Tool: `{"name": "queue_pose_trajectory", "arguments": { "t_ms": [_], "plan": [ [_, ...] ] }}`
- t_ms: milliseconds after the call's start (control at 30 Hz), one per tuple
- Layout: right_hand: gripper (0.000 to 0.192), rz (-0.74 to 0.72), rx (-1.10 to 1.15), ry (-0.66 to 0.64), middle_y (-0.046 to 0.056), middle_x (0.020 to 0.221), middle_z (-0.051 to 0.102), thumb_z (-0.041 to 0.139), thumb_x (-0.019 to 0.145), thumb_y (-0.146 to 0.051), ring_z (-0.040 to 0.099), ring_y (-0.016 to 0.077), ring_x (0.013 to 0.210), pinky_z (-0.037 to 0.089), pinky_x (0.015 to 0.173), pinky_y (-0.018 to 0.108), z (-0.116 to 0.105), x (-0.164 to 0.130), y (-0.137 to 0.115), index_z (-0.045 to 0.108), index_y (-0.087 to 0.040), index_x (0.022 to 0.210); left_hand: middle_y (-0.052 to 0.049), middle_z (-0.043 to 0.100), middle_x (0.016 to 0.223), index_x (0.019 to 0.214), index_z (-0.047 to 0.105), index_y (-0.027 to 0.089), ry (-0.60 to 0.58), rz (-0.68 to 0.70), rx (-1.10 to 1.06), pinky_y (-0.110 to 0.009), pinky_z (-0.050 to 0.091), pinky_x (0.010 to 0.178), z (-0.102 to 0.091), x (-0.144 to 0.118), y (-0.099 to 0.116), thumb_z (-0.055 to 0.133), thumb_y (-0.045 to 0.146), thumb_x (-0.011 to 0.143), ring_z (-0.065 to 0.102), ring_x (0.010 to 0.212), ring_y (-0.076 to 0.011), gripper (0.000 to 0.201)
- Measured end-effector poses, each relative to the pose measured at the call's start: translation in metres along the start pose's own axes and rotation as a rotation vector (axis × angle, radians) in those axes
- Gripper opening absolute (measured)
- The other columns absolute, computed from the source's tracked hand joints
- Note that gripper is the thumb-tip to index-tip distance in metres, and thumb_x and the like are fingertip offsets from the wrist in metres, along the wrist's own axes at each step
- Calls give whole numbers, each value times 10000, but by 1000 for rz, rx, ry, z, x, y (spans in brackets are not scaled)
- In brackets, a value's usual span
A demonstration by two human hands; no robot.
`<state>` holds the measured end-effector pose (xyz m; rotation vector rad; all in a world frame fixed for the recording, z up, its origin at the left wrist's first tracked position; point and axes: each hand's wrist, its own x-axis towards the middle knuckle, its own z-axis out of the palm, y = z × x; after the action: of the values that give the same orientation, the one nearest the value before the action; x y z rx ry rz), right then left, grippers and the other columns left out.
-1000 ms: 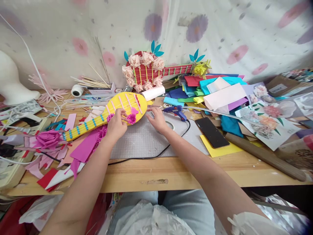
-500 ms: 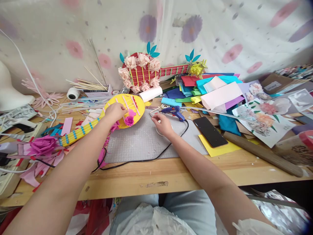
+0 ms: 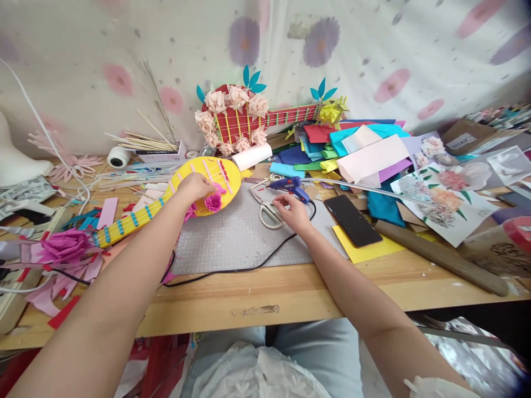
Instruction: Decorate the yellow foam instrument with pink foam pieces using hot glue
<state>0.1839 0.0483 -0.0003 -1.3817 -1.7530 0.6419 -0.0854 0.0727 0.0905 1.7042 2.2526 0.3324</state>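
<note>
My left hand (image 3: 194,188) rests over the body of a yellow paper guitar (image 3: 232,190), its fingers closed on a bright pink paper piece (image 3: 219,189). Just below that piece sits a magenta paper rose (image 3: 213,203). My right hand (image 3: 293,213) hovers above the grey cutting mat (image 3: 232,243), fingers loosely bent and apart, with nothing visible in them. Close to its fingertips lie scissors (image 3: 270,215) with pale handles. Behind it rests a blue glue gun (image 3: 290,186), its black cord (image 3: 249,270) looping across the mat.
A red paper guitar (image 3: 240,124) with pale roses leans at the back. Coloured paper sheets (image 3: 369,157) pile up at back right. A phone (image 3: 352,220) lies on yellow paper, beside a brown stick (image 3: 440,257). A big magenta rose (image 3: 66,246) sits at left.
My right hand has moved right, away from the scissors, which now show more fully. My left hand stays at the pink paper on the guitar. The view has shifted slightly.
</note>
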Motion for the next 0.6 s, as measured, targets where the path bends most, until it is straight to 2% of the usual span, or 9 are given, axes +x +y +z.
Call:
{"name": "queue_pose_trajectory", "arguments": {
  "t_ms": [233, 400, 500, 600],
  "plan": [
    [209, 45, 26, -16, 14, 692, 592, 516, 753, -390, 532, 156, 675, 390, 657, 281, -19, 2, 8, 591, -196, 771, 48, 486, 476, 563, 539, 190, 50, -20, -279, -235, 295, 467, 2, 0, -10, 684, 207, 598, 396, 438, -94, 150],
    [219, 81, 1, -23, 13, 691, 601, 524, 748, -398, 534, 154, 660, 393, 641, 279, -34, 1, 16, 594, -193, 772, 28, 562, 538, 584, 532, 177, 103, -21, -451, -217, 331, 486, 8, 4, -14, 649, 134, 578, 470, 482, -95, 126],
    [252, 130, -74, 49, 24, 705, 606, 542, 745, -421, 540, 169, 667, 401, 647, 295, -42, 5, 23, 605, -186, 810, 28, 560, 542, 617, 511, 169, 139, -18, -592, -211, 388, 533, 6, 1, -10, 662, 97, 565, 546, 537, -109, 176],
    [343, 82, -192, 186, 73, 831, 622, 609, 705, -444, 562, 223, 832, 422, 755, 345, -44, 15, 33, 607, -169, 909, 24, 582, 590, 693, 491, 167, 131, 50, -832, -214, 435, 551, 5, -13, 4, 697, 109, 582, 611, 585, -128, 240]
  ]
}}
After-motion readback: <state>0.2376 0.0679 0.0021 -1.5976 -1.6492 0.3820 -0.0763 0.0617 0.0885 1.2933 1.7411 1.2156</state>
